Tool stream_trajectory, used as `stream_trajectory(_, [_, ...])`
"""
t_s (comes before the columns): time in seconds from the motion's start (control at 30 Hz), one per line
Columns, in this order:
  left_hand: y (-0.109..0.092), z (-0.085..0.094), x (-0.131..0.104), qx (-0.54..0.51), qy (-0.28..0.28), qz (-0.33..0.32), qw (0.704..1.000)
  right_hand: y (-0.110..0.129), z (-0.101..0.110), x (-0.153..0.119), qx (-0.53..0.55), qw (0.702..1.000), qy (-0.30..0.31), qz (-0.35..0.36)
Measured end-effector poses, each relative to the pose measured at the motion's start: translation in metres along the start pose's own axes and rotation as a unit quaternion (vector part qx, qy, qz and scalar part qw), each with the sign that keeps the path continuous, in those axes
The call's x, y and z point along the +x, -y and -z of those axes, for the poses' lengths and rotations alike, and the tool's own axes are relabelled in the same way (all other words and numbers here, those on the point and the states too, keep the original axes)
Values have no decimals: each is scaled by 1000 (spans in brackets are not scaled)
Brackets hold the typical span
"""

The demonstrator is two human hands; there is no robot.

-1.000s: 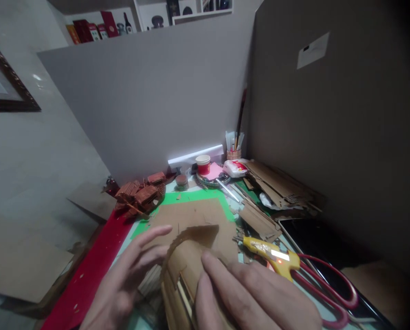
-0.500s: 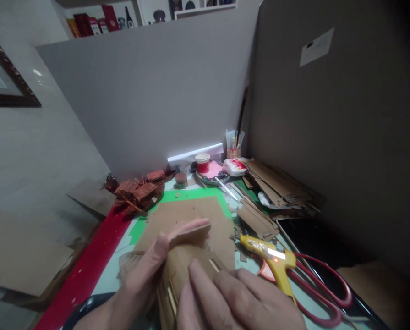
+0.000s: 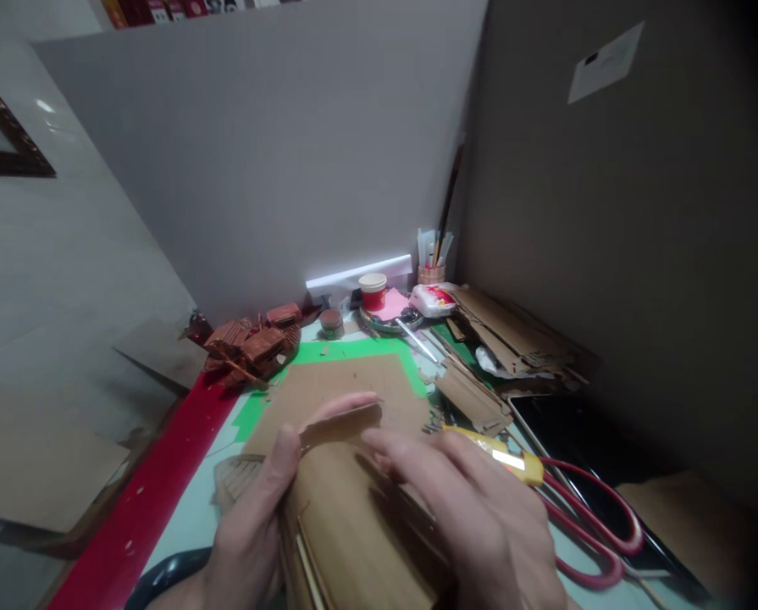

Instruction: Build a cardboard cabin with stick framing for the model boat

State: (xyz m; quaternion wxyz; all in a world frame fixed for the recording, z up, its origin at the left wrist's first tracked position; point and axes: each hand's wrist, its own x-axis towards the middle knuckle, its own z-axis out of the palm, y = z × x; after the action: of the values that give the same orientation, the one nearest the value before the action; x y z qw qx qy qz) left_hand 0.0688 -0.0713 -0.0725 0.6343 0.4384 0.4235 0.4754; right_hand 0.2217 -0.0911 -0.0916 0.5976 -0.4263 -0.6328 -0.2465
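Note:
A curved cardboard piece [image 3: 346,508] with a rounded top and an upright flap at its far end fills the near middle of the head view. Its left side shows a slot with a pale strip in it. My left hand [image 3: 251,517] grips it from the left, thumb on the near side and fingers behind the flap. Along the right side lies my right hand [image 3: 480,508], fingers bent over the edge and fingertips close to the flap. The piece's lower end runs out of the picture. Just past my right hand, a yellow glue gun [image 3: 511,457] is partly covered.
Red-handled scissors [image 3: 613,542] lie at the right beside a black panel [image 3: 562,432]. Cardboard sheets [image 3: 511,330] are stacked behind. Reddish-brown model parts [image 3: 251,343] sit at the back left. A flat cardboard sheet [image 3: 346,377] rests on a green mat [image 3: 328,349].
My right hand has shifted from the top of the cardboard piece to its right side and forward, uncovering the curved top. It now hides more of the glue gun. The view has tilted down slightly.

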Motion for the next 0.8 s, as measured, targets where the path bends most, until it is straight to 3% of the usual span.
stream_trajectory(0.1, [-2, -2, 2, -48, 20, -7, 999, -8, 2, 5, 78, 990, 111, 25])
stream_trajectory(0.23, [-9, -6, 3, -144, 49, 28, 988, -19, 8, 3, 129, 974, 188, -13])
stream_trajectory(0.47, [-9, -6, -6, -104, 52, 24, 993, -12, 15, 4, 100, 979, 180, -8])
stream_trajectory(0.63, [-10, -11, -8, -125, 61, 4, 990, -8, 19, 1, 102, 961, 242, -83])
stream_trajectory(0.73, [-11, -12, -6, -178, 81, 53, 979, -8, 18, -2, 114, 953, 261, -103])
stream_trajectory(0.8, [-10, -11, -2, -197, 90, 84, 973, -7, 16, -2, 128, 957, 236, -109])
